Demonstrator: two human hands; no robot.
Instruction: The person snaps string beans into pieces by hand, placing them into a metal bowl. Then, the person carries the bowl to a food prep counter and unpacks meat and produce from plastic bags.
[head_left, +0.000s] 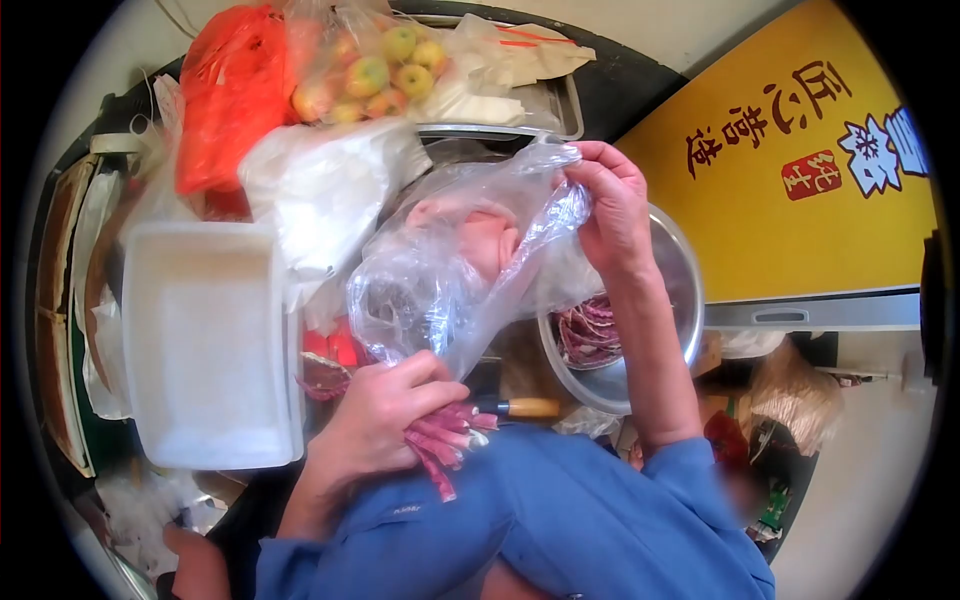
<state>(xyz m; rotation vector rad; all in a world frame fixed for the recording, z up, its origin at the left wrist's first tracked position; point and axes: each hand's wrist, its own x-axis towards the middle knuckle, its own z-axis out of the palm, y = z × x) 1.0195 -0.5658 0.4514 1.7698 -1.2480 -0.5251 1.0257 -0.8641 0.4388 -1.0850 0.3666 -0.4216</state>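
My left hand (392, 412) is closed around a bunch of purplish-red strips (440, 440) with white ends, held just over the blue-clothed lap. The lower edge of a clear plastic bag (470, 310) meets the fingers of that same hand. Higher up, my right hand (612, 200) pinches the bag's upper corner between thumb and fingers, stretching the film between both hands. Folded pinkish pieces (487, 242) show through the plastic. Under my right forearm, a round metal bowl (688, 270) holds more curled reddish strips (588, 332).
A white plastic bin (205, 345) stands at the left. Behind are a red bag (228, 95), a white bag (325, 190), a bag of apples (385, 75) and a metal tray (572, 108). A wooden handle (530, 407) lies near my lap. A yellow box (790, 230) fills the right.
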